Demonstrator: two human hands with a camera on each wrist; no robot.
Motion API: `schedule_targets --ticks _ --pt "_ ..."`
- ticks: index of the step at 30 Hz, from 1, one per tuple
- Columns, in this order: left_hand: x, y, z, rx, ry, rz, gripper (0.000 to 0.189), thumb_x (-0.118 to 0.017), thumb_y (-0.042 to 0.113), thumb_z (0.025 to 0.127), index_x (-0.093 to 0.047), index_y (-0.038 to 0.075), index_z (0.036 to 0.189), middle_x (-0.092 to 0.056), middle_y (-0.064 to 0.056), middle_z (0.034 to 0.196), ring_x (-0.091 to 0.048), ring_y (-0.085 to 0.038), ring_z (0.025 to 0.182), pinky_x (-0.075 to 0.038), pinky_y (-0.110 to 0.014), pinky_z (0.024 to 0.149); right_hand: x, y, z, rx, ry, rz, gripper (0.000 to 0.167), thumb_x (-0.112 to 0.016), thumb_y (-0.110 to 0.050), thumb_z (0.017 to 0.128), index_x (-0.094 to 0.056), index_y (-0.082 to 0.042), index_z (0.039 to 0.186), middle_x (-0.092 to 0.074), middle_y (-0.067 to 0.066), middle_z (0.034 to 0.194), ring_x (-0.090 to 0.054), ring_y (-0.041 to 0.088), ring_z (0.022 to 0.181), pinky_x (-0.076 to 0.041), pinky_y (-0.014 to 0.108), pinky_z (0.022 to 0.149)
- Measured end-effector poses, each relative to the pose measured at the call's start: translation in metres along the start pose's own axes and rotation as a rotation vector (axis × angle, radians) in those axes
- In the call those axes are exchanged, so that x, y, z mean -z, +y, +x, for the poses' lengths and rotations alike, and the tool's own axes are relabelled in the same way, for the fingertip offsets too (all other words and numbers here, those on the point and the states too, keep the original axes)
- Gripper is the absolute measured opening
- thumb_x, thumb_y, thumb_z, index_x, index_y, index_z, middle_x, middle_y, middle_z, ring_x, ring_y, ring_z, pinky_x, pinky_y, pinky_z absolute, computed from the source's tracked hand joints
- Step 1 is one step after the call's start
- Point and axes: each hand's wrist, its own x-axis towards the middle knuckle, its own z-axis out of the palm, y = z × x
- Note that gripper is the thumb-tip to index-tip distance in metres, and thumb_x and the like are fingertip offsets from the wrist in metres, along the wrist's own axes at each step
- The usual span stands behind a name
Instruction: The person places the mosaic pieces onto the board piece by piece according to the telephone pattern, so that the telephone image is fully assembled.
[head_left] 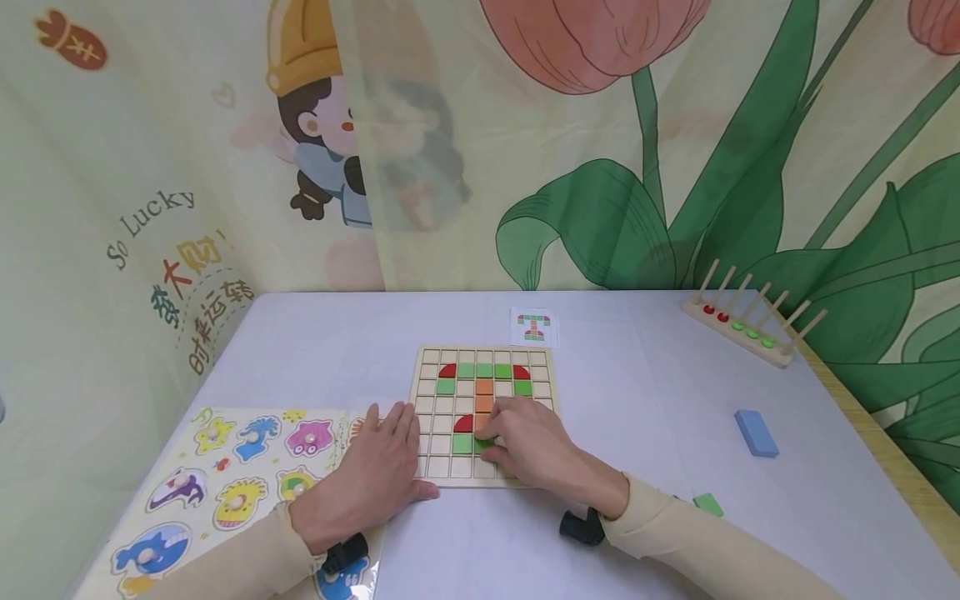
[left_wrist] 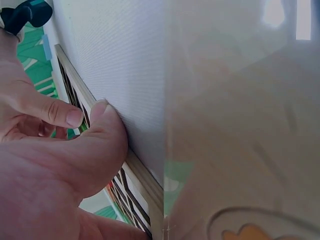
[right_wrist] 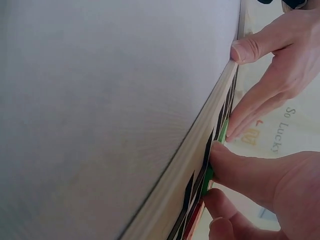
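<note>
A wooden grid board lies mid-table with red, green and orange tiles set in a T-like pattern. My right hand is over its lower right part, thumb and fingers pinching a green square tile at the grid. The fingers partly hide that tile and the cells to its right. My left hand rests flat at the board's left side, fingers straight. Its thumb touches the board's front edge. Behind the board lies a small pattern card showing a similar coloured figure.
A knobbed picture puzzle board lies at the left, partly under my left arm. To the right are a blue block, a loose green tile beside my right sleeve, and a peg rack with red and green beads near the back edge.
</note>
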Motion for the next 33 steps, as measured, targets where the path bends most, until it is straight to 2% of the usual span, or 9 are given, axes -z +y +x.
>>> schedule_targets --ticks 6,13,20,26,33 --pt "-0.001 0.000 0.000 -0.003 0.000 0.007 0.094 -0.060 0.070 0.090 -0.052 -0.004 0.146 -0.051 -0.020 0.155 -0.045 -0.034 0.148 -0.036 -0.055 0.121 -0.001 0.001 0.001 -0.014 0.000 0.008 0.025 -0.089 -0.018 0.078 -0.084 -0.017 0.103 -0.071 -0.005 0.083 -0.052 0.008 0.072 -0.037 0.019 0.057" --pt "0.000 0.000 0.000 0.000 -0.005 -0.014 0.094 -0.061 0.070 0.090 -0.052 -0.005 0.146 -0.050 -0.021 0.156 -0.045 -0.034 0.149 -0.035 -0.056 0.121 0.002 0.001 -0.005 -0.032 -0.005 0.034 0.026 -0.087 -0.019 0.081 -0.083 -0.017 0.107 -0.074 -0.006 0.094 -0.060 0.010 0.081 -0.042 0.018 0.063" --pt "0.001 0.000 0.000 -0.002 0.004 -0.012 0.093 -0.062 0.068 0.090 -0.052 -0.005 0.146 -0.051 -0.021 0.155 -0.045 -0.035 0.148 -0.036 -0.056 0.121 0.009 0.010 -0.015 -0.140 0.039 0.111 0.029 -0.085 -0.020 0.080 -0.083 -0.021 0.109 -0.070 -0.010 0.091 -0.053 0.007 0.079 -0.040 0.020 0.063" --pt "0.000 0.000 0.000 -0.006 0.010 -0.018 0.094 -0.062 0.068 0.089 -0.052 -0.006 0.146 -0.051 -0.021 0.155 -0.045 -0.035 0.148 -0.036 -0.056 0.121 0.016 0.024 -0.032 -0.209 0.086 0.117 0.032 -0.086 -0.023 0.080 -0.082 -0.020 0.112 -0.071 -0.010 0.093 -0.056 0.008 0.082 -0.041 0.020 0.064" --pt "0.001 0.000 0.000 -0.001 -0.003 -0.006 0.094 -0.061 0.069 0.090 -0.051 -0.005 0.146 -0.050 -0.021 0.155 -0.045 -0.034 0.148 -0.036 -0.056 0.121 0.031 0.043 -0.059 -0.338 0.107 0.093 0.035 -0.088 -0.024 0.079 -0.081 -0.021 0.113 -0.072 -0.009 0.094 -0.054 0.008 0.080 -0.042 0.020 0.064"
